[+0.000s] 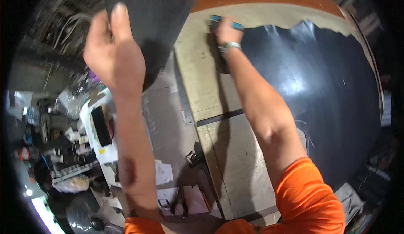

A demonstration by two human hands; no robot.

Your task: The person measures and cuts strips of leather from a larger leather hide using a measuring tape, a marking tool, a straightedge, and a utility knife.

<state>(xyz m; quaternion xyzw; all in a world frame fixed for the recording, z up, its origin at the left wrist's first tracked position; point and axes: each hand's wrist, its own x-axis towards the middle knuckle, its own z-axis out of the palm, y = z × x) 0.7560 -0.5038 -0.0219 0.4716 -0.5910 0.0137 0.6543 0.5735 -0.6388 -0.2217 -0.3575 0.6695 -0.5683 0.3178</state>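
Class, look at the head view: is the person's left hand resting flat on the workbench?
No: the left hand is raised above the bench, gripping a dark cut piece, while the right hand holds a blue-handled tool on the black sheet.

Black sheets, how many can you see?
2. One small black piece is held up in the left hand. One big black sheet lies on the table under the right hand. More may be hidden.

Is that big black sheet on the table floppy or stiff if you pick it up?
Probably floppy: the black sheet lies flat with a ragged, torn-looking top edge. The cut piece held up by the left hand looks thin, so likely light. Its shine hints it may be a bit slippery.
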